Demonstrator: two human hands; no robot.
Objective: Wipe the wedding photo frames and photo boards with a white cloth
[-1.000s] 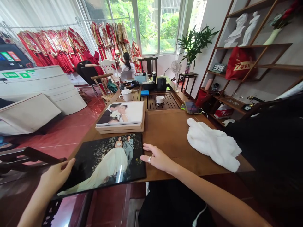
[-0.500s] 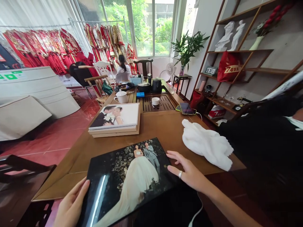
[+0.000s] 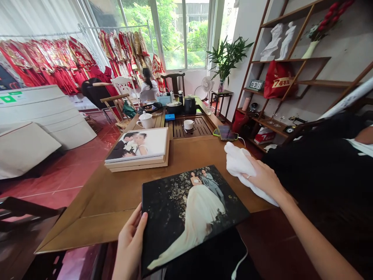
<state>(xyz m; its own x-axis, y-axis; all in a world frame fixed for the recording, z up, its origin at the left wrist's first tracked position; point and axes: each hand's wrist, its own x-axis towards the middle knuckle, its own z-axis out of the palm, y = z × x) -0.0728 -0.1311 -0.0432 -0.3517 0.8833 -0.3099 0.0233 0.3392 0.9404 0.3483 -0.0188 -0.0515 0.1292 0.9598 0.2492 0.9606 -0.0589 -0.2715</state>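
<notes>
We seem to be in a wedding-wear and photo shop. Our left hand (image 3: pixel 129 237) grips a wedding portrait panel (image 3: pixel 189 217), and just beyond that grip lies a stack of photo panels (image 3: pixel 155 142), the top print showing another bridal couple. Far past the grip, red and gold garments (image 3: pixel 55 64) hang in close rows. Beyond our right hand (image 3: pixel 262 179), display shelves (image 3: pixel 309 62) bear 2 white statuettes (image 3: pixel 273 42) and a red bag (image 3: pixel 279 81) marked 7.
</notes>
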